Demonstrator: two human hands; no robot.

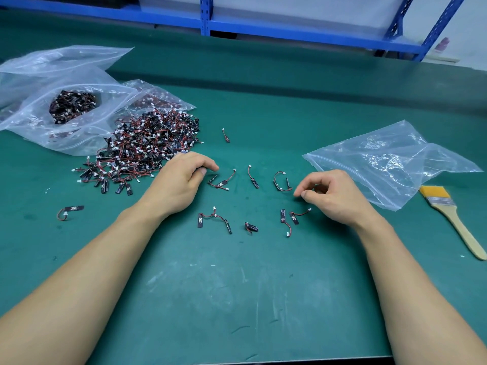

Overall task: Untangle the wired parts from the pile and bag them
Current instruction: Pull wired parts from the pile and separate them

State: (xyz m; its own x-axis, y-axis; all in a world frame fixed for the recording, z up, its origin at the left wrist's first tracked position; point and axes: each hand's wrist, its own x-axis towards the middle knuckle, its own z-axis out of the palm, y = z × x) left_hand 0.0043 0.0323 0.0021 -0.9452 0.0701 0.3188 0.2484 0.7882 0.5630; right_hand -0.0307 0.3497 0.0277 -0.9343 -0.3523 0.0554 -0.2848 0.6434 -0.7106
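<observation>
Green mat (237, 299): left hand (181, 177), right hand (332, 196), palms down.

Green desk (237, 285) is carrying tangled parts pile (147, 146) upper left w/ filled bags (39, 111); loose parts (251, 227) lying ctr, clear bag (390, 164) & brush (440, 201) right.

Filled bag (23, 111) cut by left edge, shelving (205, 14) cropped above
</observation>
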